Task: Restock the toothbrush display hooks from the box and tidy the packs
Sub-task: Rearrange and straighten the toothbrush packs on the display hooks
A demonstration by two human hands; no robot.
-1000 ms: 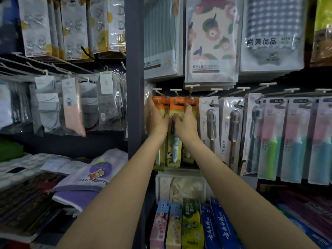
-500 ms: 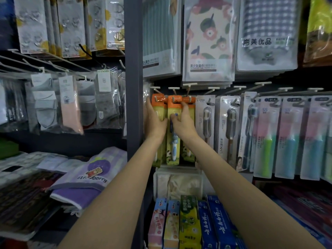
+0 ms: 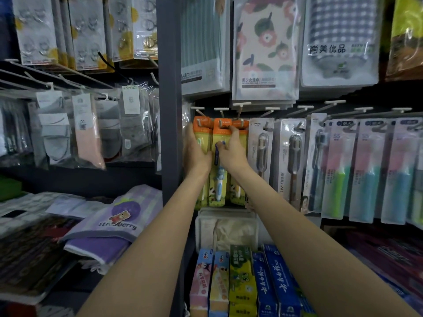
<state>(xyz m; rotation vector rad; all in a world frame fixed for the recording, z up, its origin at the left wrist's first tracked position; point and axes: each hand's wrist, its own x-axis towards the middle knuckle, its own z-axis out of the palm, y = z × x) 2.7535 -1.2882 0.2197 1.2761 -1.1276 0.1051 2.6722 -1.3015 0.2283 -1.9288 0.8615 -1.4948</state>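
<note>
Orange-topped toothbrush packs, three columns: left pack (image 3: 201,161), middle pack (image 3: 220,170), right pack (image 3: 239,179). All hang from white hooks (image 3: 221,110) just right of the grey upright post (image 3: 170,110). Long axis vertical on each; orange header cards up, brush handles pointing down. The three sit edge to edge, lower ends roughly level above a clear tub (image 3: 226,225).

Left hand (image 3: 196,148): arm reaching forward and up from the lower frame, palm laid against the face of the left pack, fingers straight and pointing up toward the orange header. Not curled round anything; presses flat.

Right hand (image 3: 231,149): arm reaching up from lower right, fingers extended upward to the header of the right pack, fingertip touching near the hook slot. Thumb lies across the middle pack beside the blue brush head. Whether it pinches the card cannot be told.

Further right, same row: grey toothbrush packs (image 3: 261,156), then pink-and-green and pink-and-blue packs (image 3: 338,170), all hanging upright.

Above: towel packs (image 3: 265,49) on hooks.

Below: toothpaste boxes (image 3: 242,280) standing side by side.

Left bay: sock packs (image 3: 87,129) hanging; folded purple towel (image 3: 114,227) on the shelf.
</note>
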